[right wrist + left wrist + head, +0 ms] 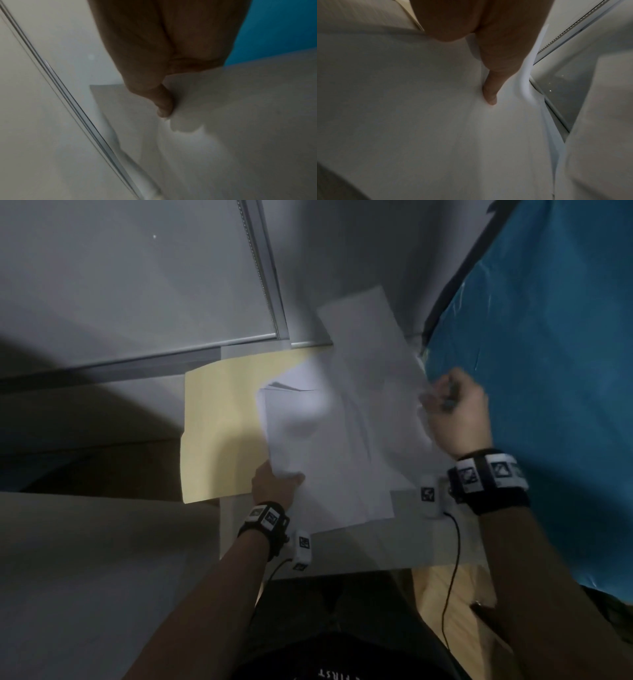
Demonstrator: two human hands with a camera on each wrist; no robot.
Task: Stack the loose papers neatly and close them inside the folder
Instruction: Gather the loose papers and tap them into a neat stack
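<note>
Both hands — left hand [274, 486], right hand [457, 414] — pinch unsquared papers [342, 440]; open folder [219, 426] lies at nine o'clock — stacking unfinished.

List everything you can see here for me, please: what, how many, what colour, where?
papers: several, exact count unclear, white, fanned unevenly over the folder, held at two edges
folder: one, pale yellow, open flat under the papers
table: one, white, beneath everything
blue sheet: one, blue, right side
window frame: one, grey metal, behind the table
wrist cameras: two, white, one at each wrist
left hand: pinches the papers' near left edge
right hand: grips the papers' right edge
</note>
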